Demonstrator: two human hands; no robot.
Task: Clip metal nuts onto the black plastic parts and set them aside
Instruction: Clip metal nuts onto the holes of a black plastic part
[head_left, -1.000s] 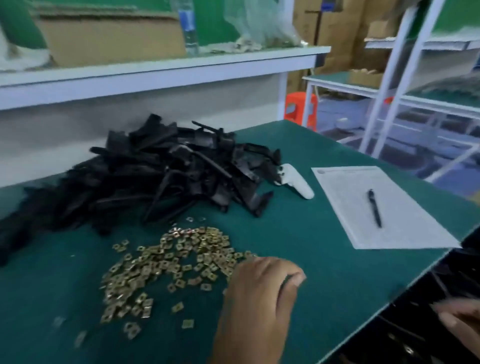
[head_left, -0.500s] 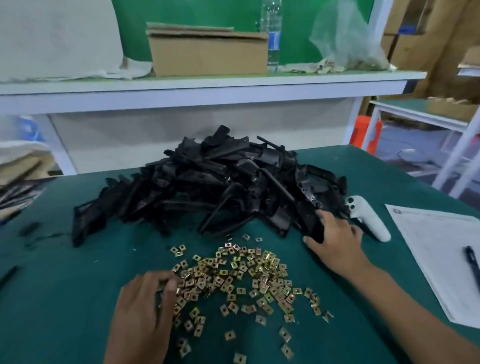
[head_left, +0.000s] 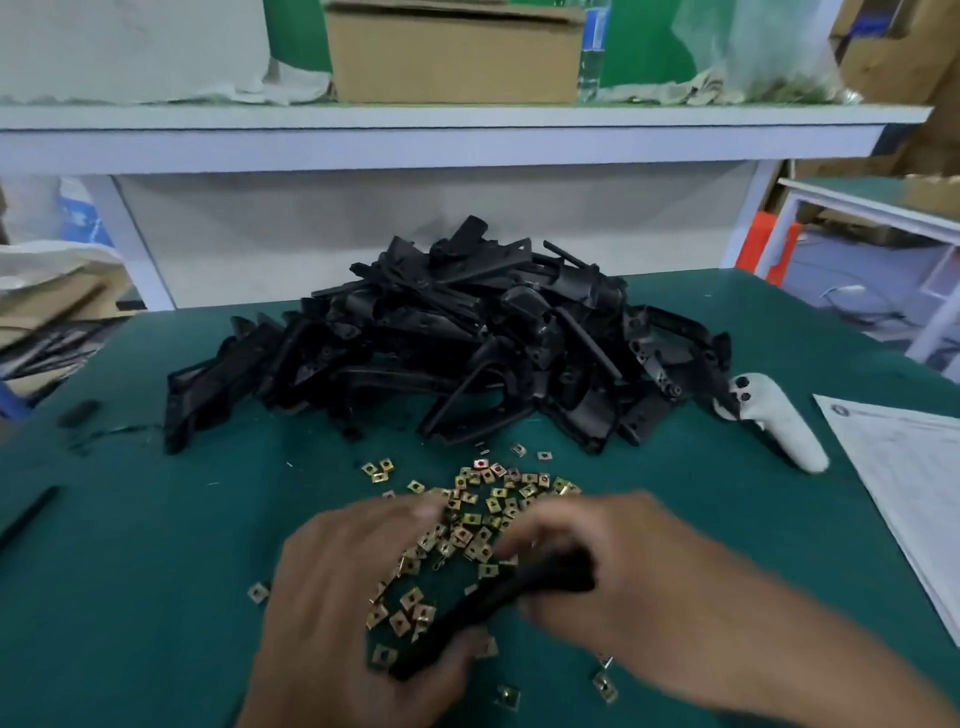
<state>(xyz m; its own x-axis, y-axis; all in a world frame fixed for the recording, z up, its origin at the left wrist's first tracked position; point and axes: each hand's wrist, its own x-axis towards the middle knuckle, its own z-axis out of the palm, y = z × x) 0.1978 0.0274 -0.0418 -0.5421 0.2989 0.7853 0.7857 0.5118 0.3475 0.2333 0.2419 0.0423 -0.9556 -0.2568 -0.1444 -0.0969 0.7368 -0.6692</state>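
Observation:
A big heap of black plastic parts (head_left: 467, 343) lies at the back of the green table (head_left: 156, 545). In front of it spreads a scatter of brass-coloured metal nuts (head_left: 488, 499). Both hands are blurred, low in the view over the nuts. My right hand (head_left: 613, 571) grips the upper end of one black plastic part (head_left: 483, 608). My left hand (head_left: 343, 597) holds the part's lower end between thumb and fingers. Whether a nut sits in my left fingers is hidden.
A white handheld controller (head_left: 774, 421) lies right of the heap, and a printed sheet (head_left: 904, 478) lies at the table's right edge. Behind stands a white shelf (head_left: 467, 135) with a cardboard box (head_left: 457, 52). A black strip (head_left: 26, 514) lies at far left.
My right hand has left the heap and come toward me carrying one black part. My left hand has shifted right across the nuts and taken the part's lower end.

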